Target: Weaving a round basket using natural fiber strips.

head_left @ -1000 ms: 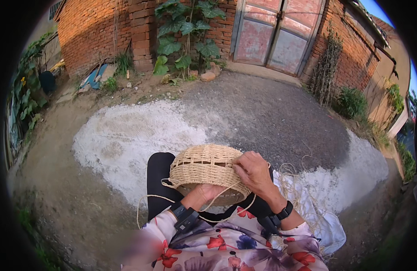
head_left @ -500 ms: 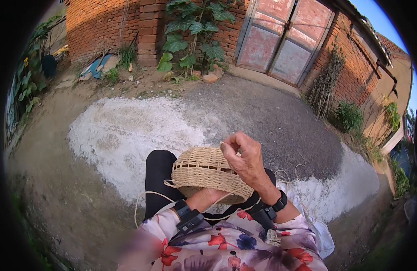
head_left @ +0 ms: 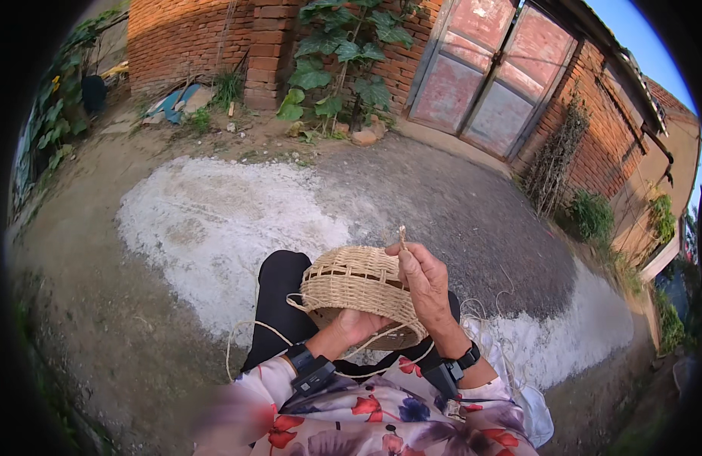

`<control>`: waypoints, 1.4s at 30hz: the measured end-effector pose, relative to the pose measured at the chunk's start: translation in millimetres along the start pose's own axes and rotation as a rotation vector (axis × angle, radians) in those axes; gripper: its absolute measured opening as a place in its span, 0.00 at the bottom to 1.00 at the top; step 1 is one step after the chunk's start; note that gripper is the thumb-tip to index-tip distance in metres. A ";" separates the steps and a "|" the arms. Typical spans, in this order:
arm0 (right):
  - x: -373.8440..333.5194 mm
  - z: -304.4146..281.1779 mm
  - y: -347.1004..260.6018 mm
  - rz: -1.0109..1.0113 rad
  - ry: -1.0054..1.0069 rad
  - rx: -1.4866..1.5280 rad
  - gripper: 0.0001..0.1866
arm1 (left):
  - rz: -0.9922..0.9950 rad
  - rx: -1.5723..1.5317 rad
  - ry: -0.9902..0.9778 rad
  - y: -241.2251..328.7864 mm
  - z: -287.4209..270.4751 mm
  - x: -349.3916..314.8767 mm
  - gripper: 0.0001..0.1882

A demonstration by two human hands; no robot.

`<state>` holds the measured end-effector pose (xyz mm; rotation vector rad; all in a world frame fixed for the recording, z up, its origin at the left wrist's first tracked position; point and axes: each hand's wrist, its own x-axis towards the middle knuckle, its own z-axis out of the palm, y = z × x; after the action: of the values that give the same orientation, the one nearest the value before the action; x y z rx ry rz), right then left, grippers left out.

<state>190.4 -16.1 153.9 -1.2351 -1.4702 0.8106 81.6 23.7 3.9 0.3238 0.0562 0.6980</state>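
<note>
A woven straw basket (head_left: 358, 292) lies tipped in my lap between my knees, its open side toward me. My left hand (head_left: 358, 325) grips its near rim, and the fingertips are hidden inside. Above the basket's right side, my right hand (head_left: 425, 285) pinches the end of a twisted straw cord, whose pale tip (head_left: 402, 234) points up. A row of gaps runs across the weave near the top. One loop of cord (head_left: 296, 302) sticks out at the left edge, and a loose strand (head_left: 248, 325) trails over my left thigh.
Coils of cord lie by a white bag (head_left: 535, 410) at my right side. White powdery ground (head_left: 229, 220) and dark grit (head_left: 472, 220) spread ahead. Beyond stand a brick wall (head_left: 191, 45), a climbing plant (head_left: 343, 57) and a worn metal double door (head_left: 495, 72).
My right hand has turned more upright and shifted slightly down and right, bringing the cord tip into plain sight. More of my left hand now shows at the basket's rim.
</note>
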 end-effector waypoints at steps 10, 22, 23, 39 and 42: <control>-13.6 -41.9 5.9 -0.223 -0.106 -0.490 0.05 | 0.016 -0.006 -0.006 -5.8 -2.9 1.4 0.37; 5.5 -21.6 16.2 -0.252 -0.203 -0.731 0.04 | 0.090 -0.142 -0.001 -6.4 -6.7 6.7 0.31; 6.1 -20.2 16.6 -0.249 -0.202 -0.746 0.04 | 0.105 -0.168 -0.004 -5.9 -6.1 6.7 0.30; -3.6 -16.2 13.5 -0.479 -0.105 -1.043 0.01 | 0.110 -0.274 -0.046 -1.0 -14.2 8.6 0.28; 1.9 -11.9 7.9 -0.525 -0.110 -1.041 0.04 | 0.107 -0.221 -0.006 0.9 -5.0 5.3 0.30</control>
<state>204.1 -13.6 150.3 -1.3990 -2.2827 -0.3255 84.3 29.1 -0.3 0.1176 -0.0445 0.8009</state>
